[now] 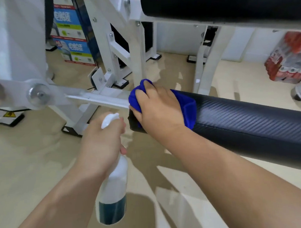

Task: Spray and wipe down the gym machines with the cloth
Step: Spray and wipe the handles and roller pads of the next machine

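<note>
Beige floor [32,159] lies open beneath and to the left of the black roller pad [246,124], whose near end meets a white bar of the machine frame [137,48]. On that end the right hand [158,109] holds a blue cloth [189,109], fingers curled over its bunched folds. The left hand [101,143] has its fingers clamped round the neck of the spray bottle [114,188], just beside the pad's end. Dark liquid fills only the bottle's bottom. Printed cartons [71,35] stand behind the frame.
</note>
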